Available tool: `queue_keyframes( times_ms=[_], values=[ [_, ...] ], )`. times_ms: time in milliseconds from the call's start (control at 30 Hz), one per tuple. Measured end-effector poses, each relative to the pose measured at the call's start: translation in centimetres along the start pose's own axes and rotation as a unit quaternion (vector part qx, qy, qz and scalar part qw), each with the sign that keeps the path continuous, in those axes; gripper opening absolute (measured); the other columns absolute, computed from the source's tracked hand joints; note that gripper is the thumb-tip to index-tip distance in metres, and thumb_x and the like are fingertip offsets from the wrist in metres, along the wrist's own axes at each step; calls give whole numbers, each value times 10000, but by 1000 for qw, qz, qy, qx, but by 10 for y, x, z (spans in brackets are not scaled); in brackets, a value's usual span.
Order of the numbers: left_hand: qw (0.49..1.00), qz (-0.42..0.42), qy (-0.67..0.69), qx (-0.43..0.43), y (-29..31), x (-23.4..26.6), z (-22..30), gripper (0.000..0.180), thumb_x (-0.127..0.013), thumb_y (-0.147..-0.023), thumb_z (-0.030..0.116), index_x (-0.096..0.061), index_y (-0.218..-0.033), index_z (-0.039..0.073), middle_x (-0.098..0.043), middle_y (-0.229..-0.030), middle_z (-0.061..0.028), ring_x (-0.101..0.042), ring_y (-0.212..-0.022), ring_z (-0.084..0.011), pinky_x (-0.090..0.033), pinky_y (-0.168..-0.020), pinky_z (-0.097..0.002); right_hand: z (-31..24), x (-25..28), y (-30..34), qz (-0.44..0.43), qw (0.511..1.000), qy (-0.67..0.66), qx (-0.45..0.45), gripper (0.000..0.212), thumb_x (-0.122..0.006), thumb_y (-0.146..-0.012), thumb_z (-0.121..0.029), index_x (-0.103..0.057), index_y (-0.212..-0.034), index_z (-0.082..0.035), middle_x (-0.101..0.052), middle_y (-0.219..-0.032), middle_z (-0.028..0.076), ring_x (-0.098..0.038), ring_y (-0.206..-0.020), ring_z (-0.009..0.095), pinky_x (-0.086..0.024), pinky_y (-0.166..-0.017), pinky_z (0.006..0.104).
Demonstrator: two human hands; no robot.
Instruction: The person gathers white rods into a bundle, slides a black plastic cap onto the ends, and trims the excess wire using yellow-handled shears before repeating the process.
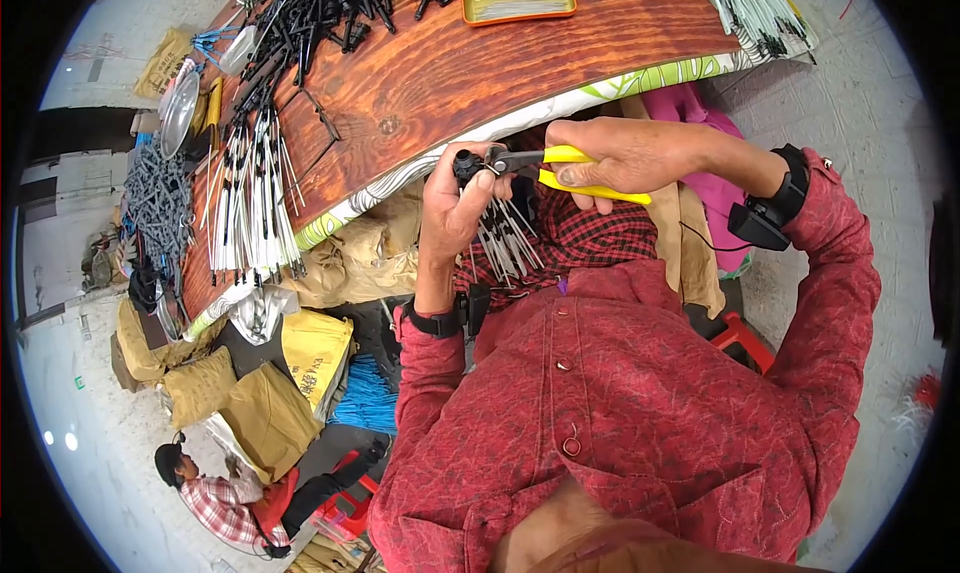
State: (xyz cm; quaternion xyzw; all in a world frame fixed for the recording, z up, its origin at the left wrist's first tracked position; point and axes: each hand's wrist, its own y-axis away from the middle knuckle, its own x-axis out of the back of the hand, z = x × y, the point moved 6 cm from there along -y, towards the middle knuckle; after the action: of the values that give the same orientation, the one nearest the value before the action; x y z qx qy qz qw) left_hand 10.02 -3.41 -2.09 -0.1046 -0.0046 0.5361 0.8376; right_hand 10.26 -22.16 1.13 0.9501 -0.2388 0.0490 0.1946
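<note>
My right hand [612,158] grips a pair of pliers [585,173] with yellow handles, pointing left. The jaws meet something small at the fingertips of my left hand [452,208]. That hand is closed around what looks like an umbrella frame, its black round hub [466,165] showing above the thumb. Several thin silver ribs [508,243] hang below over a red-and-black plaid cloth [600,233] on my lap. Fingers hide the exact spot where the jaws bite.
Ahead curves a wooden-patterned table [420,93], carrying black parts [305,23], a yellow tray [520,0] of thin pins and bundles of ribs [255,193]. Left on the floor are sacks [262,413] and blue rods [368,393]. Another person [240,498] sits at lower left.
</note>
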Motion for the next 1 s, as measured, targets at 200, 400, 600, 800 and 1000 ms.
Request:
queue_keyframes(
  times_ms=[200, 400, 600, 800, 1000],
  values=[
    [1000, -5, 15, 7, 1, 1, 1, 310, -575, -991, 175, -536, -1201, -51, -630, -908, -71, -587, -791, -102, -493, -754, -262, 3, -6, 1, -10, 1000, -28, 4, 330, -425, -1059, -331, -443, -1140, -11, -629, -892, 93, -650, -714, 154, -559, -617, 294],
    [1000, -10, 3, 23, 4, 1, -1, 388, -593, -987, 215, -535, -1262, -53, -627, -941, -58, -597, -800, -103, -498, -758, -258, 12, -15, -3, -34, 988, -145, -46, 388, -425, -1058, -401, -479, -1086, -18, -621, -860, 84, -640, -691, 147, -554, -584, 293],
    [1000, -21, 10, 16, 5, 3, 0, 445, -612, -980, 246, -525, -1298, -53, -623, -971, -54, -605, -797, -107, -498, -754, -253, 9, -24, -5, -2, 991, -130, -33, 404, -441, -1052, -413, -497, -1036, -14, -607, -779, 77, -621, -625, 139, -542, -538, 288],
    [1000, -7, 12, 19, 8, 7, 2, 503, -651, -953, 286, -526, -1302, -52, -614, -960, -66, -606, -784, -121, -500, -742, -265, 19, -38, -15, 26, 986, -167, -2, 391, -456, -1048, -408, -501, -1019, -21, -598, -738, 69, -598, -566, 127, -521, -500, 276],
    [997, -26, 72, -11, 4, 14, -3, 528, -693, -918, 283, -527, -1291, -51, -607, -935, -88, -610, -767, -170, -530, -759, -337, 18, -24, -21, 89, 985, -148, 13, 352, -467, -1045, -393, -488, -995, -45, -580, -720, 54, -575, -540, 122, -474, -456, 263]
  ],
)
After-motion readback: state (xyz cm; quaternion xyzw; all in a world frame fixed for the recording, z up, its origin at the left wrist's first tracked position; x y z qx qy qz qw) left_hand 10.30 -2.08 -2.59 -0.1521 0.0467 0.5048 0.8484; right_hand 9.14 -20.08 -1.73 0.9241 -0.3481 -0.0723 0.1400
